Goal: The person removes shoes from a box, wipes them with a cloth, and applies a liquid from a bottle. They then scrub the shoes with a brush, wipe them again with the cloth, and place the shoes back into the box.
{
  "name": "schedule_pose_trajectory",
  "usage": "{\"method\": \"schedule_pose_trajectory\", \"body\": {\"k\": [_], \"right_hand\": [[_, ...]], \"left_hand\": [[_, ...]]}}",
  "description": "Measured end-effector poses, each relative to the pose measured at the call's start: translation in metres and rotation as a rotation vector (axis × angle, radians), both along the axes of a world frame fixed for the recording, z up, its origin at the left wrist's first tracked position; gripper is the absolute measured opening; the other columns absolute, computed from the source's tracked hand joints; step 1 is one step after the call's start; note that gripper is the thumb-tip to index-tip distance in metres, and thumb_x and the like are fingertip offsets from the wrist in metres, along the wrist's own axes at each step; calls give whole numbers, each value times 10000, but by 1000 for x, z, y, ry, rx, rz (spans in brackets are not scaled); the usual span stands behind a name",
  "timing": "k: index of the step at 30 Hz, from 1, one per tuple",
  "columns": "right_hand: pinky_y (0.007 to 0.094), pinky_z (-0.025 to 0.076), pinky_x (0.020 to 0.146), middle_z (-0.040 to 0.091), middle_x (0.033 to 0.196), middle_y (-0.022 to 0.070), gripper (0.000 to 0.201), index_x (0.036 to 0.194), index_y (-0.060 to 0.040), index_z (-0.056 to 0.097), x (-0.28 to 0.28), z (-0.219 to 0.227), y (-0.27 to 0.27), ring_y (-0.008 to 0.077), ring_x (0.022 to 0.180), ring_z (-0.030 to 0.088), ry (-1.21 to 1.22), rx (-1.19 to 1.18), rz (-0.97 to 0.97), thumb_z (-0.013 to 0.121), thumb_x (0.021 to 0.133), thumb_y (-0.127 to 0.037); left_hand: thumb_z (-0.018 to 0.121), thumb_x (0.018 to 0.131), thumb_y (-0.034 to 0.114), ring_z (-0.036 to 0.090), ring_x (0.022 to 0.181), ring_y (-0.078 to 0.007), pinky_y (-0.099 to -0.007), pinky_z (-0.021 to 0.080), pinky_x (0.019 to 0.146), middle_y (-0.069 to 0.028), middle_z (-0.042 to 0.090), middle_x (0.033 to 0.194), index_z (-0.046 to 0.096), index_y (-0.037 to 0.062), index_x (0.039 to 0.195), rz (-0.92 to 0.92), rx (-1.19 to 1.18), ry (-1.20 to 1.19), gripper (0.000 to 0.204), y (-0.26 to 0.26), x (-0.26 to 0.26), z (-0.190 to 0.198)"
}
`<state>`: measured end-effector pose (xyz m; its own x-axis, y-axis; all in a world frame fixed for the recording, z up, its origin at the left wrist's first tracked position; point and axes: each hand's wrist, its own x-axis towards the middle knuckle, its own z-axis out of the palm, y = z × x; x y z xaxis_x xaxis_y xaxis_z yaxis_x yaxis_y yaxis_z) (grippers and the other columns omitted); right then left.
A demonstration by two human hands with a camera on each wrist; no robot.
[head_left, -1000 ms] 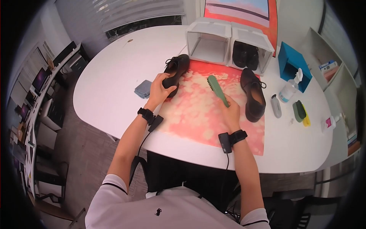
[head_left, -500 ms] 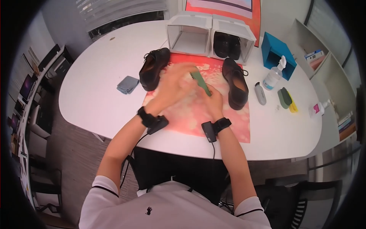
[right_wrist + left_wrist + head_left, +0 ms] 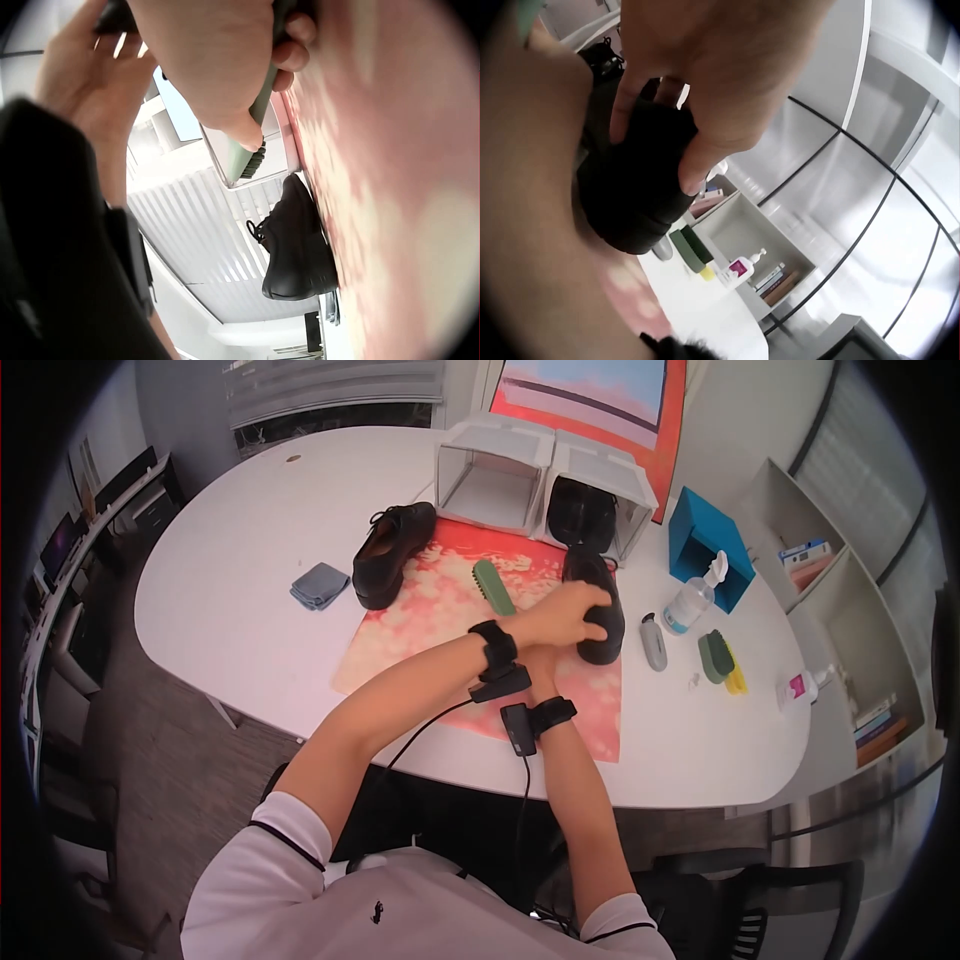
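Note:
Reaching across the right forearm, my left hand [image 3: 558,617] grips a black lace-up shoe [image 3: 603,649] on the right side of the patterned mat [image 3: 450,650]. In the left wrist view, thumb and fingers lie on either side of its heel [image 3: 634,187]. My right hand [image 3: 217,64] holds a green brush [image 3: 491,584] by its handle, dark bristles facing left; in the head view the left arm mostly covers this hand. The other black shoe [image 3: 394,556] stands at the mat's left edge, with its toe toward the back.
Behind the mat stand two clear-fronted boxes [image 3: 495,430], one with black shoes [image 3: 581,515] inside. A folded grey cloth [image 3: 320,586] lies left. To the right are a pump bottle [image 3: 688,606], grey tube [image 3: 653,642], green brush [image 3: 715,656] and blue box [image 3: 710,540].
My left hand has let go of the left shoe, swept right over the right arm and taken hold of the right shoe. The right hand keeps the brush.

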<state>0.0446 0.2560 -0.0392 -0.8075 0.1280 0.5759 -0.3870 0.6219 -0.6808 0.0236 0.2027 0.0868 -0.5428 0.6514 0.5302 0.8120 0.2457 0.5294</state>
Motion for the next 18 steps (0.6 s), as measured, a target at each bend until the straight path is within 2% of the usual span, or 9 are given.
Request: {"method": "schedule_pose_trajectory", "body": {"k": [1,3,5,6,8,10,13,15,18], "right_hand": [[381,527,767,716,933,184,377,1174,-65,674,3,6,-1,328,843,693,-23,-9,8,671,888,-311],[388,523,775,715,943,194,383,1171,-61,676,23,41,-5,335,864,694,-161,27,67,675,883,-314],[398,518,778,718,955,197,391,1159,-54,685,30,55,-7,340,888,696,-244,-162,137,681,878,-327],[403,515,779,719,961,199,396,1153,-51,690,29,56,-7,342,900,697,-284,-258,169,684,876,-333],[383,511,745,726,939,175,391,1148,-48,699,24,54,3,304,842,701,-312,-221,49,683,884,-337],[374,513,731,728,933,168,394,1153,-53,699,18,58,16,294,822,701,-326,-183,-87,684,887,-344],[358,510,754,728,943,164,410,1171,-54,695,10,61,35,270,851,699,-409,-392,-161,689,891,-353],[353,507,759,730,942,153,416,1178,-58,694,9,55,31,260,858,698,-348,-431,-92,689,893,-361],[346,502,753,729,925,136,411,1188,-64,693,5,38,19,249,833,690,-182,-309,-33,684,901,-358]], "left_hand": [[797,748,240,591,1058,-383,-439,463,944,-219,630,1158,621,-3,1168,6,134,-34,517,-8,-6,0],[810,751,233,593,1034,-354,-391,483,899,-199,622,1083,617,-9,1171,12,181,-79,521,-40,14,43],[820,771,160,611,959,-263,-346,489,833,-138,633,1102,603,-17,1192,2,143,0,506,-75,22,71],[819,773,150,609,962,-270,-344,488,833,-141,631,1098,603,-21,1178,23,93,42,490,-95,34,89],[815,776,121,589,961,-269,-342,482,810,-143,622,1085,598,-35,1132,44,34,182,445,-132,41,106],[818,771,120,569,926,-264,-345,478,771,-139,613,1075,591,-40,1110,71,-28,151,439,-164,51,112],[811,756,115,580,990,-324,-381,468,870,-144,609,1044,603,-31,1087,59,-63,27,417,-193,59,92],[822,744,113,578,1024,-325,-391,456,921,-133,618,1091,610,-38,1052,44,-164,43,403,-208,51,59],[813,746,99,566,1120,-330,-408,440,999,-137,611,1169,617,-23,1064,69,-195,-29,392,-223,44,11]]}}
